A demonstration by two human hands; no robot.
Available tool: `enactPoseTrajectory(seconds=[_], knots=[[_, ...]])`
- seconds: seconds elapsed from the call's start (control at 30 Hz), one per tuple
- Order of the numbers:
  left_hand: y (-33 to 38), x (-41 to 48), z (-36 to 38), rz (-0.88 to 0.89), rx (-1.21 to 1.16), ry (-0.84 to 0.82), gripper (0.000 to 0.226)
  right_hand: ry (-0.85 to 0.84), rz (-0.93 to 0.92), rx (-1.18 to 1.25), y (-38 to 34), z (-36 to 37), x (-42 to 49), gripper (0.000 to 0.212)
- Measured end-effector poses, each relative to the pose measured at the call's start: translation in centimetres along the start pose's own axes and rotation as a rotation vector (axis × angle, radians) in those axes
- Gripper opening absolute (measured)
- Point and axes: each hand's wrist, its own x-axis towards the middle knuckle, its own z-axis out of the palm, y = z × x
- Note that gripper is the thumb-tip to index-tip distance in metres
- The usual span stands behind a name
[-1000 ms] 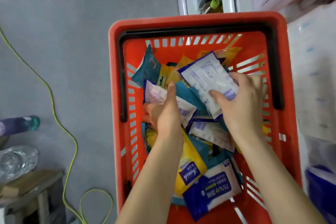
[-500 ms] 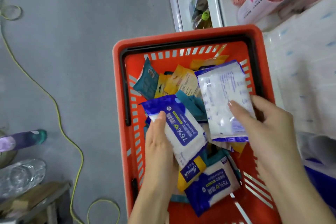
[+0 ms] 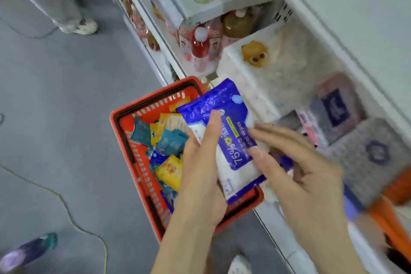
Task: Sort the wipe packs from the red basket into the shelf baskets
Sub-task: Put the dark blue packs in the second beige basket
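My left hand [image 3: 200, 169] grips a blue-and-white wipe pack [image 3: 231, 140] marked 75%, lifted above the right side of the red basket [image 3: 124, 115]. Whether a second pack lies behind it I cannot tell. The straight fingers of my right hand [image 3: 298, 162] touch the pack's right edge, and a blurred blue patch shows under that palm. Several teal, yellow and blue packs [image 3: 169, 151] fill the red basket on the floor. To the right, a white shelf basket [image 3: 240, 78] holds pale packs. Further right on the same shelf lie dark-labelled packs [image 3: 333, 107].
Drink bottles [image 3: 200, 44] stand on the shelf behind the white basket, and a small yellow toy [image 3: 253, 53] sits on its rim. Another person's leg and shoe [image 3: 82, 26] are at the top left. A yellow cable [image 3: 66, 207] crosses the grey floor. An orange object [image 3: 391, 218] is at the right.
The view has swung up from the red basket to the shelf. Both hands have risen out of the basket, and the 75% pack has moved right toward the shelf baskets.
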Motion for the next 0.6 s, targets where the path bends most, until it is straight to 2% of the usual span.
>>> enactPoseTrajectory(seconds=[0.1, 0.2, 0.27, 0.3, 0.4, 0.43, 0.53, 0.6], knots=[[-0.7, -5.7, 4.1, -0.008, -0.052, -0.168, 0.046, 0.191, 0.044, -0.019, -2.3, -5.8, -3.3, 0.044], [-2.5, -11.6, 7.3, -0.002, 0.068, -0.271, 0.023, 0.228, 0.130, 0.258, -4.6, -11.3, -8.1, 0.041], [-4.2, -16.2, 9.2, -0.016, 0.138, -0.387, 0.014, 0.288, 0.156, 0.357, -5.4, -15.3, -12.3, 0.038], [-5.3, -18.4, 10.0, -0.029, 0.165, -0.446, 0.015, 0.338, 0.164, 0.370, -5.7, -17.4, -14.7, 0.032], [-9.7, -25.2, 12.4, -0.073, 0.266, -0.639, 0.048, 0.478, 0.181, 0.353, -6.4, -23.8, -22.9, 0.028], [-11.6, -27.5, 13.1, -0.081, 0.312, -0.674, 0.049, 0.531, 0.193, 0.339, -6.5, -25.8, -26.0, 0.027], [-18.4, -35.5, 15.1, -0.118, 0.435, -0.831, 0.029, 0.683, 0.230, 0.244, -6.8, -31.6, -35.9, 0.027], [-23.1, -41.1, 15.7, -0.183, 0.544, -0.970, 0.026, 0.824, 0.276, 0.182, -7.0, -34.8, -42.8, 0.032]])
